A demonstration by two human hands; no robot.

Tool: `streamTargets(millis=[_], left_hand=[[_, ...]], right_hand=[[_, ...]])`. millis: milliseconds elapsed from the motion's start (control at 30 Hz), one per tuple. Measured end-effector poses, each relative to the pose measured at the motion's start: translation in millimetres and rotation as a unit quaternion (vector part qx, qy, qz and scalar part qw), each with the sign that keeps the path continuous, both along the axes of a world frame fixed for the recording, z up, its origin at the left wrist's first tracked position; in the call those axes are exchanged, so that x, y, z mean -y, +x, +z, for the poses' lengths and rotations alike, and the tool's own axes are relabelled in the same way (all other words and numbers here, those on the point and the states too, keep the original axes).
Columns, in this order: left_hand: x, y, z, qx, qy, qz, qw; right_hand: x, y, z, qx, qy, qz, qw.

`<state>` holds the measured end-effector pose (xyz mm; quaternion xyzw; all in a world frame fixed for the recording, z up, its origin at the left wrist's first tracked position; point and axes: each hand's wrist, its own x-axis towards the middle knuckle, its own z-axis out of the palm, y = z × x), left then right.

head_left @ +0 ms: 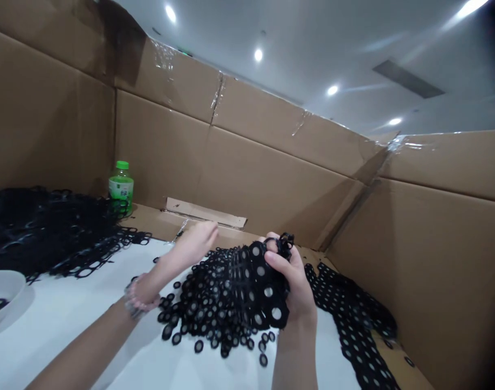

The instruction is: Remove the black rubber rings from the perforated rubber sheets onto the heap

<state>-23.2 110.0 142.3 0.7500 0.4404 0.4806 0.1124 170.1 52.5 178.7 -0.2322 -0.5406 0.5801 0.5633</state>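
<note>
The black flexible sheet with round holes (264,304) is above the pile of small black rings (198,303), long edge toward the person, gripped by the right hand's (295,279) bent fingers. The left hand (196,244), farther left, has curled fingers; I cannot tell what they hold.

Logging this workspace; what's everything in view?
Table: one, white, below.
Walls: three, brown, around table.
Tape: several, clear, walls.
Strip: one, brown, back wall's foot.
Bottle: one, green, back left corner.
Bowl: one, white, left edge.
Mesh: one heap, black, left.
Rings: many, black, mostly mid-table.
Held sheet: one, black, centre.
Other sheets: count unclear, black, right.
Lights: five, white, ceiling.
Panel: one, grey, ceiling.
Bracelets: count unclear, pink-grey, left wrist.
Left hand: one, beside rings.
Right hand: one, holding sheet.
</note>
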Motion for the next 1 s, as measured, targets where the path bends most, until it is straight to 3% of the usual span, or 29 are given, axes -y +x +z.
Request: streamTargets(millis=[100,167,267,433,533,633,733,867,933,1000], left_hand=[[28,-12,25.9,0.030,0.058,0.048,0.997],[52,-9,35.3,0.036,0.064,-0.013,0.997],[74,6,37.5,-0.003,0.019,-0.115,0.993],[70,21,32.1,0.017,0.005,-0.160,0.987],[62,19,32.9,0.050,-0.015,-0.178,0.983],[48,14,31.8,0.023,-0.056,-0.180,0.982],[22,10,15.0,-0.079,-0.080,-0.144,0.983],[-15,20,-35.6,-0.267,-0.152,-0.076,0.949],[-27,29,-59.2,-0.285,-0.169,-0.062,0.941],[-32,35,-70.7,-0.275,-0.167,-0.053,0.945]], right_hand=[[2,-5,0.0,0.028,0.032,0.013,0.999],[5,-11,-0.5,0.052,0.057,0.034,0.996],[9,-21,-1.4,0.073,0.092,0.070,0.991],[12,-31,-1.6,0.051,0.094,0.058,0.993],[8,-29,0.9,-0.039,0.028,0.036,0.998],[3,-18,6.0,-0.136,-0.010,-0.005,0.991],[0,-4,11.1,-0.194,0.028,-0.087,0.977],[-3,6,12.2,-0.134,0.020,-0.221,0.966],[-5,7,10.5,-0.083,0.016,-0.221,0.972],[-8,8,8.5,-0.049,0.017,-0.191,0.980]])
